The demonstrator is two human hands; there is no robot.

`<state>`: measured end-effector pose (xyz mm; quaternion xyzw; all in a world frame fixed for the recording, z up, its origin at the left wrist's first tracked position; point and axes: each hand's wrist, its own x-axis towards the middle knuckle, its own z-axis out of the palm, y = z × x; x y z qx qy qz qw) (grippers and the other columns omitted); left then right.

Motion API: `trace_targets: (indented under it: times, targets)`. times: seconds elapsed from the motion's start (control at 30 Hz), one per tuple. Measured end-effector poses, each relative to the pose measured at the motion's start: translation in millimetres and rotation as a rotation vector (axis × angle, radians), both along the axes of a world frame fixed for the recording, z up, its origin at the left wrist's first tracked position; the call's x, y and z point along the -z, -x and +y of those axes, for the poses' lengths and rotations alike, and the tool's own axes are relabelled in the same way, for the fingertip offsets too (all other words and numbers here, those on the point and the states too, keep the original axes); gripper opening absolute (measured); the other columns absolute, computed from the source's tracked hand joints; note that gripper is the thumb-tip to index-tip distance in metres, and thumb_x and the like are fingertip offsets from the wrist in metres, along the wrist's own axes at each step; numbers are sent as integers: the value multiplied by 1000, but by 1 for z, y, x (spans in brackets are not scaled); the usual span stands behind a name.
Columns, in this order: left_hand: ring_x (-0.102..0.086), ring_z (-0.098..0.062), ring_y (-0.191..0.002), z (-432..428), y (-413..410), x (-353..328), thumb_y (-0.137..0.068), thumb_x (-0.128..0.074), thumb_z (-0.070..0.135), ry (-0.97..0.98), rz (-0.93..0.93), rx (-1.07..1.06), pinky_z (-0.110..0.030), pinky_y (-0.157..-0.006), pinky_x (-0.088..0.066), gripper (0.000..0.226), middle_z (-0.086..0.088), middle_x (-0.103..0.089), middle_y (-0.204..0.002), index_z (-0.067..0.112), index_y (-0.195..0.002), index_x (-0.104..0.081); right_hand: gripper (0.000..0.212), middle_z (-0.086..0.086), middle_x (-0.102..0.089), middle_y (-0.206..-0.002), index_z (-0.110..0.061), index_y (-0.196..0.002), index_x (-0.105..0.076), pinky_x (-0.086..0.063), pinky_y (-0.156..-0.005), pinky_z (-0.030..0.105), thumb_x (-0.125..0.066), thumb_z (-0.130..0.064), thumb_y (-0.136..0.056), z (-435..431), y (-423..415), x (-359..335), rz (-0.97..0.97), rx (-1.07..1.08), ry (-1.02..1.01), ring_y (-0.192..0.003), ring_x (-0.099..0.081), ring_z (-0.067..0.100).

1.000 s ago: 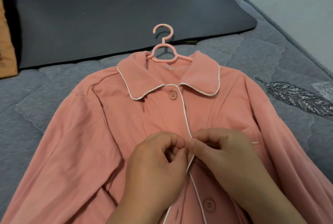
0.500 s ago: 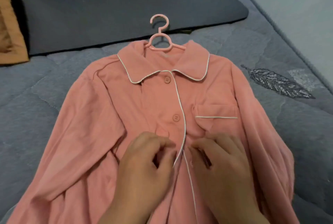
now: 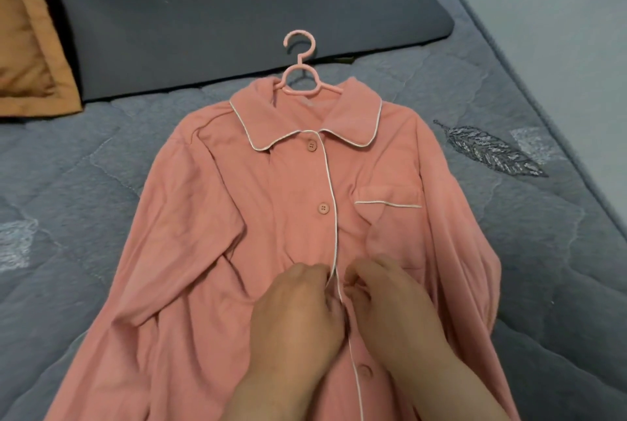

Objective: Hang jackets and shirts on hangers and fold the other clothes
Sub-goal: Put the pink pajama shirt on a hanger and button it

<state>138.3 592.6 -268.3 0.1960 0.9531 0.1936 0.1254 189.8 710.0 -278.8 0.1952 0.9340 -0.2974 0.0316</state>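
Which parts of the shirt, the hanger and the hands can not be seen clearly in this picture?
- Head view: the hanger shows only its hook and neck; its arms are hidden inside the pink shirt.
- The fingertips of the left hand and right hand curl into the placket, so the button there is hidden.
- The shirt's hem and cuffs are cut off by the bottom edge.
- The orange cloth is cut off by the left edge.

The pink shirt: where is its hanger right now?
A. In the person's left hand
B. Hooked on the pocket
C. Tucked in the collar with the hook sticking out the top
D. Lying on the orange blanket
C: the pink hanger sits inside the collar of the pink shirt, its hook pointing up onto the dark mat.
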Motion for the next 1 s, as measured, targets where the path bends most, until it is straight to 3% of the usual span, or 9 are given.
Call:
trace_targets:
  times: [0.13,0.23,0.3,0.43,0.6,0.8,0.87,0.93,1.0]
  targets:
    - [-57,-14,-88,5,6,3,-75,-38,39,-34,-65,-50,-31,-70,-43,25,10,-57,-89,26,-87,-56,12,-13,-64,-68,-25,-71,-62,-46,-64,22,-71,-20,-79,11,7,-1,-20,94,236,-68,-59,4]
    - [-55,-13,-80,-2,9,7,-78,-51,31,-169,-171,-60,-29,-66,-39,7,9,-57,-79,25,-81,-54,16,-18,-66,-64,-25,-67,-67,-41,-58,12,-74,-14,-78,12,7,-2,9,160,377,-61,-59,0]
    - [-56,-13,-71,-7,12,8,-71,-50,29,-311,-321,-75,-33,-66,-45,14,5,-61,-71,23,-77,-60,18,-20,-66,-65,-26,-67,-68,-41,-59,10,-74,-12,-77,11,5,-1,34,179,410,-62,-60,-1]
    - [-45,-5,-51,-7,15,7,-72,-54,26,-475,-495,-106,-29,-53,-40,8,6,-54,-54,24,-68,-60,23,-20,-67,-71,-28,-69,-69,-42,-62,9,-72,-6,-77,7,2,0,53,198,466,-67,-61,-1]
    - [-41,0,-46,-7,18,7,-80,-70,18,-394,-518,-94,-18,-49,-33,32,16,-48,-46,25,-54,-51,24,-13,-68,-66,-22,-68,-70,-42,-59,9,-70,-1,-79,8,-1,-2,57,236,601,-61,-59,-1]
    - [-43,-7,-51,-2,15,7,-84,-62,17,-457,-471,-173,-31,-52,-40,19,-8,-54,-57,8,-68,-62,17,-3,-71,-66,-16,-70,-73,-47,-61,15,-72,-2,-78,11,3,-5,4,244,740,-61,-63,2]
    - [-36,-9,-51,-3,9,8,-83,-64,21,-480,-450,-162,-29,-49,-33,25,-6,-42,-53,2,-67,-59,16,-2,-71,-65,-16,-70,-74,-47,-59,15,-72,-3,-79,13,3,-5,-12,239,771,-60,-62,3]
    - [-32,-17,-56,-8,8,8,-84,-63,19,-616,-593,-250,-33,-51,-28,32,-6,-37,-57,-2,-63,-51,17,-3,-69,-62,-16,-70,-74,-44,-55,14,-72,-2,-80,14,3,-5,-20,251,807,-54,-57,0]
    - [-38,-20,-54,-12,14,9,-90,-58,9,-725,-806,-362,-33,-51,-33,27,-11,-48,-57,-1,-65,-61,18,-6,-65,-57,-15,-71,-74,-41,-50,12,-72,0,-80,15,3,-3,-31,274,816,-47,-51,-2]
